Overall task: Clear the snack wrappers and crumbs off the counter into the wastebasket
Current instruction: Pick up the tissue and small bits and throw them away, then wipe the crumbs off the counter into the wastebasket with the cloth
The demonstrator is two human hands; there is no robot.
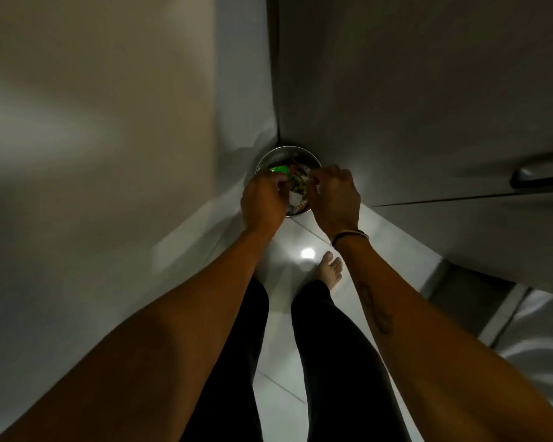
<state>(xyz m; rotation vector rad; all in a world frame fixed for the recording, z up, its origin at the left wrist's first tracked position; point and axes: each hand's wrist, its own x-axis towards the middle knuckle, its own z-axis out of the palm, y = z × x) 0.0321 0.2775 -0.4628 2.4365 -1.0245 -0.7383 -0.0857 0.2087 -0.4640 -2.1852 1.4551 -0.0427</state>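
A round metal wastebasket (284, 153) stands on the floor in the corner between two walls. Several crumpled snack wrappers (295, 183), one bright green, fill its mouth. Both hands hover over the rim. My left hand (262, 202) is curled with its fingers down at the wrappers on the left side. On the right side my right hand (334, 199), with bangles at the wrist, is curled the same way. The fingertips are hidden behind the knuckles, so whether either hand pinches a wrapper does not show.
The floor is glossy white tile (295, 237) with a lamp glare. A bare foot (330, 271) and black trouser legs stand just behind the basket. A grey wall rises on the left; a door with a dark handle (538, 177) is on the right.
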